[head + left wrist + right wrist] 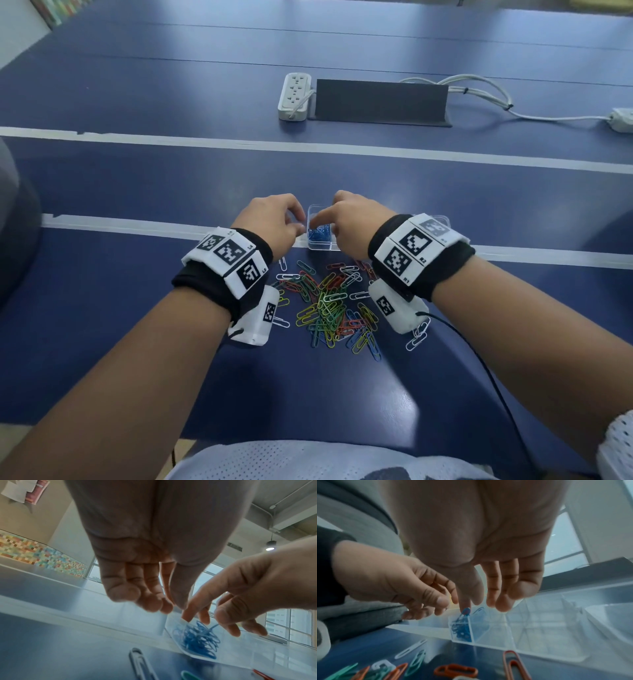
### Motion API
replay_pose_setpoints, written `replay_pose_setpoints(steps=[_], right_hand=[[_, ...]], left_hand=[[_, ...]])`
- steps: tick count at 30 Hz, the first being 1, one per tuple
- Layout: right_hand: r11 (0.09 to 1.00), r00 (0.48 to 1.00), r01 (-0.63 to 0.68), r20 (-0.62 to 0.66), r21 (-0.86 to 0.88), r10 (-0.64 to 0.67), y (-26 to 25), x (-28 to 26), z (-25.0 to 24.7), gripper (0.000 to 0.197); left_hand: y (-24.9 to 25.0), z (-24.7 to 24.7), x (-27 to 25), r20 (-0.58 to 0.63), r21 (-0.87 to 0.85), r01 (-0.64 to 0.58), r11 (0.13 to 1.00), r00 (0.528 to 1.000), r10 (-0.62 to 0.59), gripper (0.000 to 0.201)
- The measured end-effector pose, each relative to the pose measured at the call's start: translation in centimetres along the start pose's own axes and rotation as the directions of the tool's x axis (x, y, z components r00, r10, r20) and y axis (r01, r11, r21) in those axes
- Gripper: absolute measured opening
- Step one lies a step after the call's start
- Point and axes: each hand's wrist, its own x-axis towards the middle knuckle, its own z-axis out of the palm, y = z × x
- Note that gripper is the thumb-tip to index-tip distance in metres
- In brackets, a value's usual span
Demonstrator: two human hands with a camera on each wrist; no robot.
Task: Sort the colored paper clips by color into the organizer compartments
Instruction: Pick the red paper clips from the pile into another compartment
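A clear plastic organizer stands on the blue table just beyond a mixed pile of coloured paper clips. One of its compartments holds several blue clips. My right hand hovers over that compartment with its fingers fairly straight and spread. A blue clip stands at its thumb tip against the compartment wall. My left hand sits at the organizer's left edge, fingers loosely curled, and I see nothing in them.
Orange, green and white clips lie close in front of the organizer. Farther back are a white power strip, a dark cable box and white cords. White tape lines cross the table.
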Motion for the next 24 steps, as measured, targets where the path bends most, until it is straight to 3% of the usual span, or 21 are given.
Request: replay_pose_setpoints(steps=[4, 8, 14, 16, 20, 24], right_hand=[[0.999, 1.000, -0.006, -0.030, 0.033, 0.007, -0.2, -0.5, -0.3, 0.048], [0.996, 0.984, 0.023, -0.177, 0.086, -0.008, -0.2, -2.8, -1.5, 0.027], [0.998, 0.990, 0.056, 0.129, 0.013, -0.057, -0.1, -7.1, 0.7, 0.018], [0.999, 0.984, 0.034, 0.175, -0.005, -0.033, 0.5, -7.3, 1.7, 0.020], [0.999, 0.992, -0.053, 0.116, 0.001, 0.053, 1.9, -7.6, 2.0, 0.018], [0.999, 0.997, -0.014, 0.072, 0.034, 0.012, 1.4, -8.9, 2.1, 0.015]], left_hand=[[0.1, -0.6, -0.9, 0.040, 0.038, -0.026, 0.999, 0.999, 0.025, 0.003], [0.7, -0.7, -2.4, 0.196, 0.120, -0.106, 0.987, 0.977, 0.081, 0.009], [3.2, 0.8, -4.4, 0.389, 0.123, -0.291, 0.949, 0.894, 0.224, 0.010], [3.9, 1.6, -4.9, 0.450, 0.161, -0.351, 0.922, 0.858, 0.248, 0.013], [3.6, 2.5, -5.3, 0.515, 0.267, -0.365, 0.892, 0.836, 0.188, 0.020], [2.4, 1.8, -5.1, 0.501, 0.280, -0.327, 0.903, 0.852, 0.153, 0.021]])
